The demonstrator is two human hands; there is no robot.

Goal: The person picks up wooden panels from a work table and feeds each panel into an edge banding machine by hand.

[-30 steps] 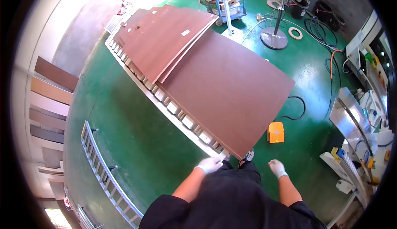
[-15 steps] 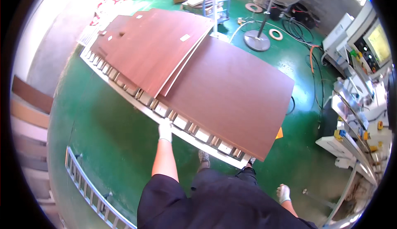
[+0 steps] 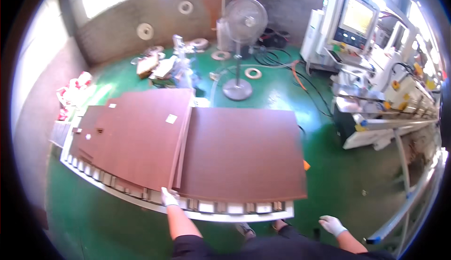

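Observation:
My left hand [image 3: 170, 197], in a white glove, is at the near corner of a stack of brown boards [image 3: 141, 135]; its fingers look apart, and whether they press on the corner is hard to make out. Those boards overlap the left edge of a larger single brown board [image 3: 244, 154]. All of them lie on a white-framed roller table [image 3: 211, 217], whose rollers show along the near side. Off the table's right end hangs my right hand [image 3: 332, 224], also gloved, fingers loosely extended with nothing in them.
Beyond the table stands a pedestal fan [image 3: 245, 20] on the green floor [image 3: 275, 95], with cables [image 3: 307, 84] beside it. A machine with a screen [image 3: 357, 13] is at the far right. A metal rail [image 3: 390, 220] runs near my right hand. Coils [image 3: 253, 73] and boxes [image 3: 162, 68] lie farther back.
My view has swung up and to the right. My left hand has moved from the table's frame to the near corner of the stacked boards. My right hand stays free at the right.

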